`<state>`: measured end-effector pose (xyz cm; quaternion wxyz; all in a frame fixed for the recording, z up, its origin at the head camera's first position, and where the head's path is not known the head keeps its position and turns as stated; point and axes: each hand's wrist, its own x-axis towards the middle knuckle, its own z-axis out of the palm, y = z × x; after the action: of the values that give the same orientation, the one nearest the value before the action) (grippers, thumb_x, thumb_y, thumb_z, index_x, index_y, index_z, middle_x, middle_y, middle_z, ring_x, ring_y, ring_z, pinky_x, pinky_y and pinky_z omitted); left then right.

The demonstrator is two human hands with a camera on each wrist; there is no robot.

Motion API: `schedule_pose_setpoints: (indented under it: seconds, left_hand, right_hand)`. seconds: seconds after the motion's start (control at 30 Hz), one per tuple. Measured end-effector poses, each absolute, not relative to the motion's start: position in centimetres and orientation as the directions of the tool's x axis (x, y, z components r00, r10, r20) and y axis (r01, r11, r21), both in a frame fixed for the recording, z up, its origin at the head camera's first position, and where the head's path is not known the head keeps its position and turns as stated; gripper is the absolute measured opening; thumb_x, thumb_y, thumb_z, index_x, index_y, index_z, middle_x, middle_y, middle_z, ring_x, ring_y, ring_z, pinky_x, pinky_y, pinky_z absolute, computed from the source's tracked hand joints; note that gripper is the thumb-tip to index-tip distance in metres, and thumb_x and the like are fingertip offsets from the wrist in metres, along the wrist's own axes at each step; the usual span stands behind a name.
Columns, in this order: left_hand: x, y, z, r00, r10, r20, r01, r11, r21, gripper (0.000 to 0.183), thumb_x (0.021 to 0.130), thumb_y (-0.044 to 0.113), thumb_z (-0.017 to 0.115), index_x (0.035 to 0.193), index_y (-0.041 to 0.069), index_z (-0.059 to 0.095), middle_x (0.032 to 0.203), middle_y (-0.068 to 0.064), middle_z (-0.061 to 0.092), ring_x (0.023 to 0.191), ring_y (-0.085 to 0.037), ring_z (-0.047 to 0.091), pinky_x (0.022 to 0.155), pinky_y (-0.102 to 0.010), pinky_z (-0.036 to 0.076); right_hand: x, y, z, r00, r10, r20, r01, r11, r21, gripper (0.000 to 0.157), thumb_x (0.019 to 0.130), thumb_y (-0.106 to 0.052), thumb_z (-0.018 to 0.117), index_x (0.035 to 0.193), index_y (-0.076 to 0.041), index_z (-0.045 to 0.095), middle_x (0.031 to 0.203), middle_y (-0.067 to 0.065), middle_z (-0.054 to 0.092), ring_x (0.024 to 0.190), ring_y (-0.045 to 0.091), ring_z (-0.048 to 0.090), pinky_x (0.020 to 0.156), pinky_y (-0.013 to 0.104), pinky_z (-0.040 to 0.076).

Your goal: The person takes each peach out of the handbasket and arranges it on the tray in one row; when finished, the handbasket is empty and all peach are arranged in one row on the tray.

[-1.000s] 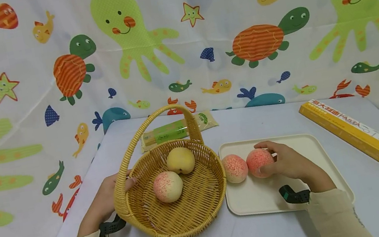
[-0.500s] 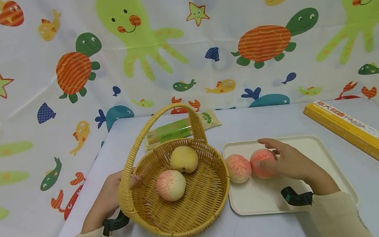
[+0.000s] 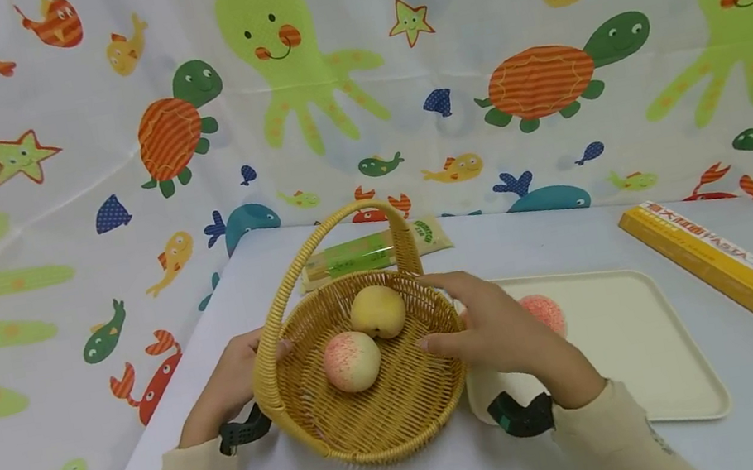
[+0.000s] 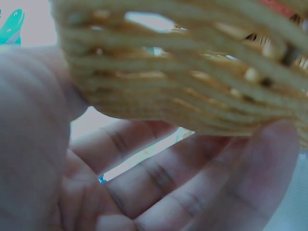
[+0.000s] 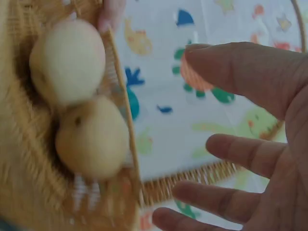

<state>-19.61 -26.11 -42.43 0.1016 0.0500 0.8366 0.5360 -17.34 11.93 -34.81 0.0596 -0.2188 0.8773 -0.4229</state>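
Observation:
The round wicker basket [image 3: 398, 399] with a tall handle stands on the table. Inside it lie a pale peach with red speckles [image 3: 353, 362] and a yellow apple-like fruit [image 3: 378, 312]. My left hand [image 3: 239, 377] holds the basket's left side, thumb over the rim; the left wrist view shows its fingers [image 4: 159, 178] against the woven wall. Over the right rim hangs my right hand [image 3: 494, 323], fingers spread and thumb pointing into the basket, nothing in its grasp. Behind it a red peach [image 3: 544, 313] shows partly on the cream tray [image 3: 637, 340].
A green-labelled packet [image 3: 350, 258] of pale sticks lies behind the basket, partly hidden by the handle. To the tray's right lies a long yellow pasta box [image 3: 738, 272]. A patterned curtain [image 3: 439, 73] hangs at the back and left.
My right hand has left the red peach on the tray and moved left to the basket's right rim. My left hand keeps its hold. The whole scene has shifted slightly right in view.

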Motion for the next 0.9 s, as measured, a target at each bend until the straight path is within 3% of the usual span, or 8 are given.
schedule_pose_setpoints:
  seconds: [0.17, 0.47, 0.57, 0.67, 0.73, 0.9]
  left_hand:
    - [-19.7, -25.8, -42.4, -0.976, 0.187, -0.115, -0.022, 0.434, 0.9, 0.034, 0.101, 0.021, 0.066, 0.123, -0.005, 0.067, 0.096, -0.016, 0.071, 0.077, -0.021, 0.068, 0.067, -0.032, 0.059]
    - [-19.7, -25.7, -42.2, -0.975, 0.182, -0.127, -0.032, 0.45, 0.893, 0.033, 0.101, 0.022, 0.067, 0.122, -0.003, 0.068, 0.099, -0.014, 0.071, 0.082, -0.02, 0.067, 0.069, -0.032, 0.058]
    - [-19.6, -25.8, -42.1, -0.976, 0.178, -0.123, -0.03, 0.453, 0.891, 0.03, 0.101, 0.021, 0.067, 0.119, -0.003, 0.068, 0.096, -0.013, 0.07, 0.081, -0.02, 0.066, 0.068, -0.033, 0.058]
    - [-19.5, -25.8, -42.1, -0.978, 0.173, -0.113, -0.023, 0.45, 0.893, 0.027, 0.101, 0.02, 0.066, 0.113, -0.005, 0.068, 0.091, -0.013, 0.069, 0.077, -0.019, 0.066, 0.065, -0.033, 0.058]
    - [-19.5, -25.8, -42.2, -0.979, 0.174, -0.104, -0.016, 0.443, 0.897, 0.025, 0.101, 0.018, 0.066, 0.108, -0.006, 0.067, 0.088, -0.013, 0.069, 0.073, -0.019, 0.066, 0.063, -0.033, 0.057]
    - [-19.5, -25.8, -42.4, -0.981, 0.173, -0.081, 0.003, 0.44, 0.898, 0.024, 0.101, 0.018, 0.067, 0.101, -0.006, 0.066, 0.084, -0.012, 0.067, 0.071, -0.017, 0.064, 0.061, -0.032, 0.056]
  right_hand:
    - [-18.1, 7.4, -34.3, -0.822, -0.569, 0.038, -0.405, 0.535, -0.742, 0.073, 0.086, -0.025, 0.086, 0.15, -0.01, 0.054, 0.151, 0.007, 0.055, 0.143, 0.028, 0.047, 0.114, 0.053, 0.041]
    - [-19.4, 1.8, -35.4, -0.684, -0.727, -0.065, -0.509, 0.539, -0.671, 0.063, 0.087, -0.021, 0.083, 0.146, -0.013, 0.061, 0.137, 0.0, 0.066, 0.122, 0.013, 0.06, 0.103, 0.031, 0.049]
    - [-19.9, 0.6, -35.7, -0.675, -0.73, -0.103, -0.528, 0.576, -0.624, 0.061, 0.087, -0.021, 0.082, 0.144, -0.014, 0.063, 0.116, -0.002, 0.074, 0.103, 0.01, 0.062, 0.087, 0.025, 0.051]
    - [-20.2, -0.2, -35.7, -0.683, -0.72, -0.128, -0.538, 0.613, -0.579, 0.058, 0.087, -0.018, 0.08, 0.143, -0.016, 0.065, 0.088, -0.004, 0.074, 0.084, 0.012, 0.056, 0.068, 0.023, 0.046]
    - [-20.2, -0.6, -35.7, -0.695, -0.707, -0.131, -0.55, 0.639, -0.537, 0.056, 0.087, -0.017, 0.079, 0.142, -0.018, 0.066, 0.08, -0.004, 0.072, 0.084, 0.013, 0.055, 0.066, 0.023, 0.044]
    - [-20.0, -0.9, -35.6, -0.714, -0.685, -0.149, -0.57, 0.691, -0.445, 0.053, 0.085, -0.019, 0.081, 0.136, -0.017, 0.07, 0.114, -0.003, 0.075, 0.103, 0.011, 0.06, 0.084, 0.025, 0.049]
